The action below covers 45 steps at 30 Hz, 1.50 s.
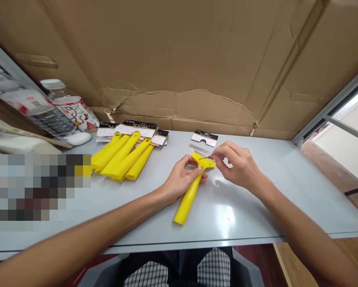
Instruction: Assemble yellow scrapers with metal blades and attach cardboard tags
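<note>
My left hand (183, 175) is closed around the neck of a yellow scraper (187, 201), whose handle slants down toward the front edge of the table. Two small screws show on its wide head. A small screwdriver (210, 157) with a red collar is pinched in my right hand (237, 163); its thin shaft reaches the screw on the left side of the head. Just behind the head lie a flat metal blade (199, 149) and a white and black header card (204, 138). My left fingers partly hide the scraper's neck.
Several yellow scrapers (134, 157) with header cards are piled to the left. Two plastic bottles (74, 107) and a white computer mouse (79, 138) sit farther left. A cardboard sheet (179, 59) walls off the back of the grey table (250, 223). One patch at left is pixelated.
</note>
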Tool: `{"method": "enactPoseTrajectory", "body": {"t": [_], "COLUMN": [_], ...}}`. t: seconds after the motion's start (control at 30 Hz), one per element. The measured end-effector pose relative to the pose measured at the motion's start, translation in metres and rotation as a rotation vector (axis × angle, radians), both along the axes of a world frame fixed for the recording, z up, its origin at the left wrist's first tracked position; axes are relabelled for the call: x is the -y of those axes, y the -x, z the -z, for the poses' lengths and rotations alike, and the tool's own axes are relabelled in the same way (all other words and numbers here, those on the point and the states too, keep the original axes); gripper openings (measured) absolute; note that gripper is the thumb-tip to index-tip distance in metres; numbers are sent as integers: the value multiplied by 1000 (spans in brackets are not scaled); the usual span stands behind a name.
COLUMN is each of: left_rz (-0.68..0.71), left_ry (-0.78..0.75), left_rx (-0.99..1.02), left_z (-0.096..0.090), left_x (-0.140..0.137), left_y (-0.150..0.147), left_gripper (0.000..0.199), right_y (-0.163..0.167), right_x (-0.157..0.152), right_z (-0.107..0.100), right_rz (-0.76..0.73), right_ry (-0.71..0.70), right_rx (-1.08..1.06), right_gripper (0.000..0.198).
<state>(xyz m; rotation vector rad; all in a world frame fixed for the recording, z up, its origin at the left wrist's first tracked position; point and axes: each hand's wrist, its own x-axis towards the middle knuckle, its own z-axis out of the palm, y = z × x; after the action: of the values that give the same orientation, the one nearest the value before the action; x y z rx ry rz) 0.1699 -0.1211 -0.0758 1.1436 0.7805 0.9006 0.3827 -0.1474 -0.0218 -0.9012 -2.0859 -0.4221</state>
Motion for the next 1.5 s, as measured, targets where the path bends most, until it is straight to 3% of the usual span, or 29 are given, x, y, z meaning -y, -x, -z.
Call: {"method": "enactPoseTrajectory", "body": {"t": [0.27, 0.37, 0.5, 0.63, 0.9, 1.13, 1.4, 1.5], "left_rz": [-16, -25, -16, -21, -20, -1, 19, -3], "left_ry": [40, 50, 48, 40, 61, 49, 30, 29], "left_rx": [-3, -9, -1, 15, 21, -4, -38, -50], "left_z": [-5, -4, -3, -3, 0, -4, -5, -6], "left_x": [1, 1, 0, -2, -2, -1, -1, -1], "left_y": [1, 0, 0, 1, 1, 2, 2, 2], "left_gripper": [34, 32, 35, 35, 36, 37, 36, 32], "right_y": [-3, -3, -2, 0, 0, 2, -4, -3], "right_x": [-1, -1, 3, 5, 1, 6, -3, 0], "right_z": [2, 2, 0, 0, 3, -2, 2, -1], "right_rz": [15, 43, 24, 29, 147, 81, 277, 254], "right_ry": [-45, -72, 2, 79, -77, 89, -54, 28], "right_rx": [13, 45, 49, 92, 47, -28, -29, -33], "right_gripper": [6, 17, 4, 5, 24, 4, 39, 20]}}
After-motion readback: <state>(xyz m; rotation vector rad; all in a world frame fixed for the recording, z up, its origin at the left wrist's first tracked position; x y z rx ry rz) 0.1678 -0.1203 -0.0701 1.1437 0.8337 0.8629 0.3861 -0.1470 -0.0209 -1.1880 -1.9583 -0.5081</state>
